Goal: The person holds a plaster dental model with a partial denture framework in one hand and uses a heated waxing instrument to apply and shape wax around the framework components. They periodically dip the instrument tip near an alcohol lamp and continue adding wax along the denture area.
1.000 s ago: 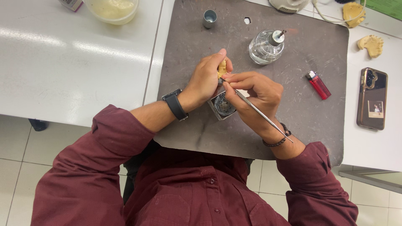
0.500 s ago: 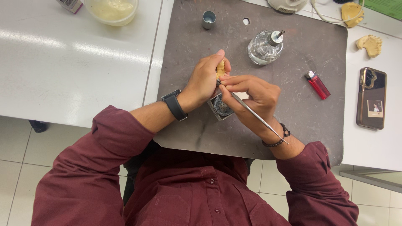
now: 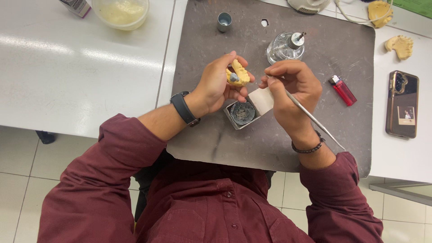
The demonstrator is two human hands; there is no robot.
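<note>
yellow dental cast (image 3: 238, 73) sits pinched in the left hand (image 3: 216, 85), held above the dark grey mat (image 3: 207, 40) just far of a small open box (image 3: 243, 112). one such cast is in hand; two more yellow casts lie at the far right, one (image 3: 399, 46) on the white table (image 3: 67, 67) and one (image 3: 380, 10) at the frame's far edge, so three in all. the held cast's long axis runs roughly far-left to near-right, its toothed ridge turned up and toward the right hand (image 3: 292, 92). the left hand's fingers are curled narrow around it, thumb on the near side, fingertips on the far side.

the right hand grips one thin metal instrument (image 3: 310, 114) like a pen, fingers closed tight on it; the shaft slants from its tip at the far left, close beside the cast, to its free end at the near right past the wrist. whether the tip touches the cast i cannot tell.

one glass spirit lamp (image 3: 283, 47) stands far of the right hand. one red lighter (image 3: 343, 90) lies right of it, one phone (image 3: 402, 103) further right. one small metal cup (image 3: 224, 21) and one pale bowl (image 3: 120, 12) sit at the far left. one black watch (image 3: 183, 108) on the left wrist, one dark bracelet (image 3: 308, 148) on the right.
</note>
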